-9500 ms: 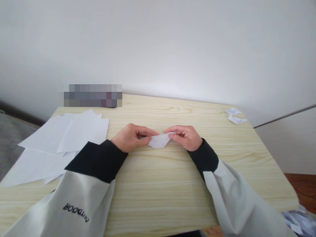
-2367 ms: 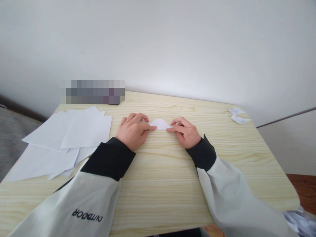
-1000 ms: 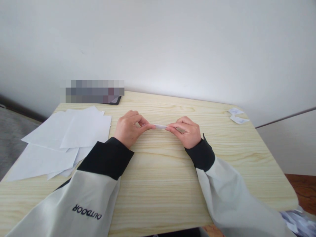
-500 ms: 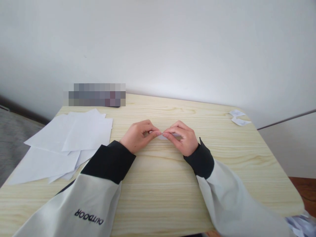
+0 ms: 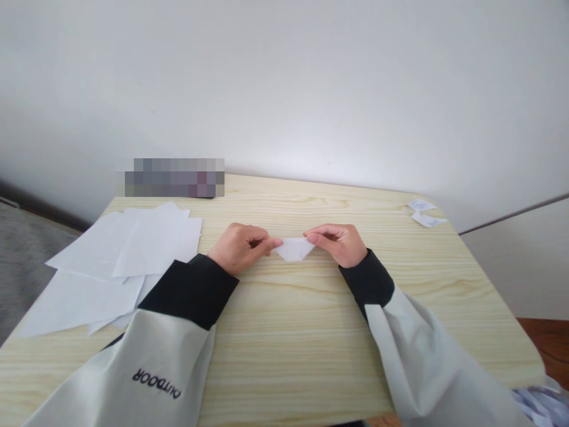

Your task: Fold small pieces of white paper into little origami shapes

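A small folded piece of white paper is stretched between my two hands over the middle of the table. Its outline is a trapezoid, wide along the top and narrow at the bottom, with faint crease lines. My left hand pinches its left corner between thumb and fingers. At the opposite corner, my right hand grips it the same way. The fingertips cover both ends of the paper.
Loose white sheets overlap on the table's left side. Behind them lies a pixelated dark object. Two small folded papers rest near the far right corner. Crumpled-looking papers show at the lower right, by the wooden table. A white wall stands behind.
My hands have moved apart from nearly touching, and the folded paper between them now shows its flat face. The camera view has shifted slightly.
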Available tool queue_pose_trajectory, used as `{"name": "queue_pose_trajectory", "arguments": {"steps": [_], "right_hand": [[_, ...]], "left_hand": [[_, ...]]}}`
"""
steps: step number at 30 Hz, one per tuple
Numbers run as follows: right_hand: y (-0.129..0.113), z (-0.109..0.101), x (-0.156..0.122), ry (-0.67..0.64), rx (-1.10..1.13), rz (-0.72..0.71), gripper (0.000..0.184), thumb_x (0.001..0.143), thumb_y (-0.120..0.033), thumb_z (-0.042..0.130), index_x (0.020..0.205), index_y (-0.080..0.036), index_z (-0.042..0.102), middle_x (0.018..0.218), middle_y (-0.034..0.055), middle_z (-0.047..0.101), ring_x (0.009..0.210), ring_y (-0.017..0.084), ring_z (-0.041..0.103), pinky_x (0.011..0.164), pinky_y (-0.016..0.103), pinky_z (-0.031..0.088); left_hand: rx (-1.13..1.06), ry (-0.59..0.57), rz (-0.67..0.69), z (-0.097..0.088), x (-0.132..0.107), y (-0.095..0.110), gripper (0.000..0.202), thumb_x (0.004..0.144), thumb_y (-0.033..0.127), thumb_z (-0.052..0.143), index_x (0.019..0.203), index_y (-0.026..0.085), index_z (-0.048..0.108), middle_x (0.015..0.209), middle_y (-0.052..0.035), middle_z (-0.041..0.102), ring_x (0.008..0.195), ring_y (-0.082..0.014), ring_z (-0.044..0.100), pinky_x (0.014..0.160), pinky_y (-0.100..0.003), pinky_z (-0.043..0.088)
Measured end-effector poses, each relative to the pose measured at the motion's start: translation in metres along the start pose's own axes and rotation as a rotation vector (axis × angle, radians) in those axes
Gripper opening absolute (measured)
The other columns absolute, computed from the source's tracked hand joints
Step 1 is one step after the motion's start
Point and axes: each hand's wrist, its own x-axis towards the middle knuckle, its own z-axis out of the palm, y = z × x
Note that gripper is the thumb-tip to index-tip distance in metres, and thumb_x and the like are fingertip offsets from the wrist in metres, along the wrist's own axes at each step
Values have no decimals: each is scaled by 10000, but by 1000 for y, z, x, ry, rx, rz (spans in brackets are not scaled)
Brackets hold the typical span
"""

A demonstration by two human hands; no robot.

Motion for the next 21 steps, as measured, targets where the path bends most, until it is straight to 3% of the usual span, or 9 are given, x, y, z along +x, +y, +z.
{"name": "queue_pose_trajectory", "arguments": {"steps": [7,11,15,21], "right_hand": [[1,-2,3,22,194,149,218,602,-355,778,733,-182,754,662,27,724,417,88,558,394,211,484],[0,3,1,5,194,159,234,600,-359,780,745,-177,754,633,24,716,416,90,559,390,208,485],[-2,9,-2,18,73,91,204,645,-360,755,764,-194,752,691,27,727,472,107,594,448,222,508],[-5,13,-3,90,-90,-99,136,729,-311,689,734,-177,715,642,16,702,495,103,592,477,207,485]], "left_hand": [[-20,-5,86,0,-1,-4,506,873,379,485,423,148,465,402,30,436,402,-62,375,442,-215,288],[-4,9,216,0,-1,-4,406,881,318,480,519,147,545,516,-1,495,530,-102,454,518,-227,357],[-1,19,258,3,0,-3,231,860,286,523,733,153,664,754,-52,619,745,-153,548,684,-268,436],[-118,25,106,3,2,-2,286,865,321,515,693,135,647,707,-34,590,632,-119,546,559,-224,408]]}}
